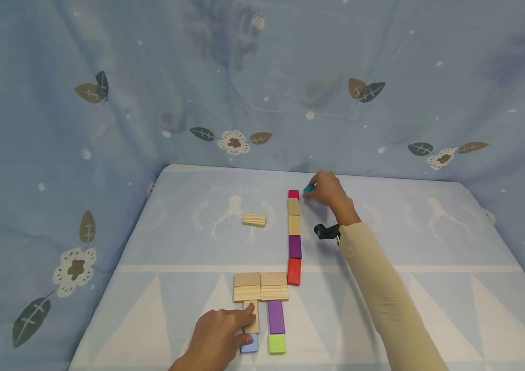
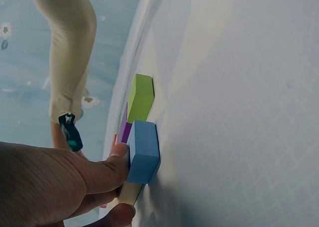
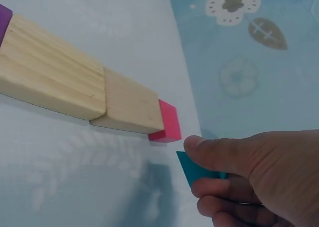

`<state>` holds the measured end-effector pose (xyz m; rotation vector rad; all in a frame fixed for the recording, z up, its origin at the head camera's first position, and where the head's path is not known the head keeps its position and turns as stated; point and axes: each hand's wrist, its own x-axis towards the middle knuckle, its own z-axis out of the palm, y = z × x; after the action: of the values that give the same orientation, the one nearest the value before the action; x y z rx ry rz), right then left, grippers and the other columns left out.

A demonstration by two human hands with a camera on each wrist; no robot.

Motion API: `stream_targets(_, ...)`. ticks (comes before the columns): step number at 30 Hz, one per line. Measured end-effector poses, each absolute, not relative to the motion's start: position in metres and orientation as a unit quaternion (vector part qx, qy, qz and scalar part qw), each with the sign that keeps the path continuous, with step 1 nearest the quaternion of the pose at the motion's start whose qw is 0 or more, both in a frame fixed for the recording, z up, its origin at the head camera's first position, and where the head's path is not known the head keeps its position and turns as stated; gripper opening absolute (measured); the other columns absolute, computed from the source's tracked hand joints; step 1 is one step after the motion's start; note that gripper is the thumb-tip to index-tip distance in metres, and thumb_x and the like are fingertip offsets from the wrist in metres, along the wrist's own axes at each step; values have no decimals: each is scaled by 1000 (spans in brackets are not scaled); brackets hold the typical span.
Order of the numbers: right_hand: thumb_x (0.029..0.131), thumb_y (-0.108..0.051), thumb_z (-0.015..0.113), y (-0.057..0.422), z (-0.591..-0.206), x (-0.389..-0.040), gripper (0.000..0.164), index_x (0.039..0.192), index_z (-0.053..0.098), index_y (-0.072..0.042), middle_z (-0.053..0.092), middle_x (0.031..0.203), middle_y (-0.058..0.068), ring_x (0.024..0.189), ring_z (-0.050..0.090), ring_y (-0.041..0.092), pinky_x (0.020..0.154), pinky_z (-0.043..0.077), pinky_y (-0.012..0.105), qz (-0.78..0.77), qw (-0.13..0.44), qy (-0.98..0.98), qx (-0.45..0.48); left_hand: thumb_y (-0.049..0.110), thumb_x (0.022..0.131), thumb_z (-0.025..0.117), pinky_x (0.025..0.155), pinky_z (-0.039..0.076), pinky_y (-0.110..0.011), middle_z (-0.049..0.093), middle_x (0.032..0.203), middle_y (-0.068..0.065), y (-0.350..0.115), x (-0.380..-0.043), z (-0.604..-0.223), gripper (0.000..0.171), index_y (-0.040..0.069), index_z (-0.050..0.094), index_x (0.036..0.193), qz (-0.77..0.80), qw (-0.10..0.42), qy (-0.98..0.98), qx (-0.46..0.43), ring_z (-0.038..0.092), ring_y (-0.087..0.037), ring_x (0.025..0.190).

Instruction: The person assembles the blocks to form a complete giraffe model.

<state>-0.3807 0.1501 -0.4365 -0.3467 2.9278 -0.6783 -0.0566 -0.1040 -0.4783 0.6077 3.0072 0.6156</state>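
Observation:
My right hand pinches a small teal block between thumb and fingers, and the fingers hide part of it. Close beside it, a pinkish-red block ends a line of blocks. That line continues with two plain wooden blocks, a dark purple block and a red block. My left hand rests at the near end, its index finger on a plain wooden block and its thumb against a light blue block.
Several plain wooden blocks form a rectangle beside the red block. Below it lie a purple block and a green block. A loose wooden block lies left of the line. A patterned blue curtain borders the table.

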Motion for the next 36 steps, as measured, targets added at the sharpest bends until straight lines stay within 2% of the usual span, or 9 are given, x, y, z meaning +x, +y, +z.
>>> stream_targets(7, 82, -21, 80, 145, -450, -383, 40, 108, 70, 7, 66, 103, 19, 93, 57, 31, 80, 51, 43, -228, 57, 967, -96, 29, 70, 87, 66, 51, -34, 71, 112, 8, -104, -56, -479, 40, 18, 78, 107, 200, 3, 961, 193, 69, -12, 92)
stream_targets(11, 89, -24, 71, 143, -453, -384, 36, 107, 71, 7, 68, 104, 20, 90, 58, 30, 77, 51, 42, -223, 45, 968, -105, 29, 69, 87, 66, 50, -33, 70, 113, 8, -104, -56, -478, 40, 18, 78, 106, 201, 2, 960, 192, 69, -12, 92)
stream_targets(16, 95, -18, 62, 141, -457, -386, 29, 106, 72, 7, 69, 103, 20, 82, 59, 27, 70, 50, 39, -226, 28, 967, -115, 28, 69, 87, 66, 50, -34, 71, 111, 8, -103, -56, -477, 41, 18, 77, 108, 202, 8, 961, 189, 69, -12, 92)
stream_targets(23, 93, -14, 65, 141, -462, -387, 25, 105, 73, 6, 70, 104, 20, 85, 64, 28, 72, 51, 41, -236, 9, 964, -123, 28, 68, 88, 66, 51, -34, 73, 104, 10, -103, -57, -477, 44, 16, 77, 110, 202, 3, 961, 191, 69, -11, 92)
stream_targets(29, 92, -14, 66, 139, -462, -385, 23, 102, 74, 6, 71, 101, 20, 84, 65, 29, 72, 52, 41, -242, -6, 962, -124, 27, 68, 88, 67, 52, -34, 73, 105, 9, -102, -57, -478, 43, 17, 77, 109, 203, -1, 960, 192, 69, -12, 93)
stream_targets(36, 94, -16, 65, 137, -464, -382, 26, 107, 73, 6, 70, 106, 19, 89, 62, 27, 76, 51, 41, -254, 15, 961, -106, 29, 69, 88, 66, 51, -35, 73, 102, 11, -103, -57, -477, 45, 17, 76, 111, 194, 11, 962, 191, 69, -12, 92)
